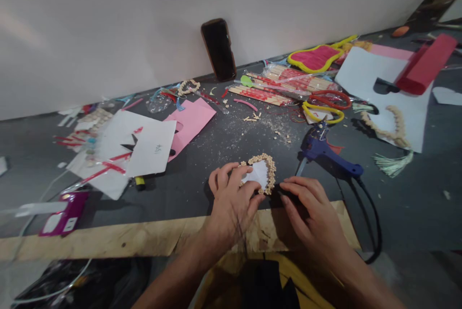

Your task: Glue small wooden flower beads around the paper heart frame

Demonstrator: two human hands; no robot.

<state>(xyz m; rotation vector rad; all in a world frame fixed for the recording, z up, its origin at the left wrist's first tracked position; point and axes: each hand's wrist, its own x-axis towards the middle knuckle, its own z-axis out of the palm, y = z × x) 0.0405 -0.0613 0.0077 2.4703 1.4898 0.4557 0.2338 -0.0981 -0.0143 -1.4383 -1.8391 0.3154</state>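
Observation:
A white paper heart [260, 173] edged with small pale wooden pieces lies on the dark table in front of me. My left hand [234, 188] covers its left side, with fingers bent over it and the thumb and index finger closed at the lower edge. My right hand [306, 205] is just right of the heart, apart from it. Its fingers are stretched out, the thumb is separate, and nothing shows between them. A blue glue gun [330, 155] rests beyond my right hand, with its nozzle toward the heart.
Small wooden bits [252, 117] and crumbs are scattered behind the heart. Scissors with yellow handles [325, 115], packs of red-printed chopsticks [260, 95] and a phone [219, 49] stand farther back. Papers [153, 150] lie left. The glue gun's black cable [377, 222] loops down at right.

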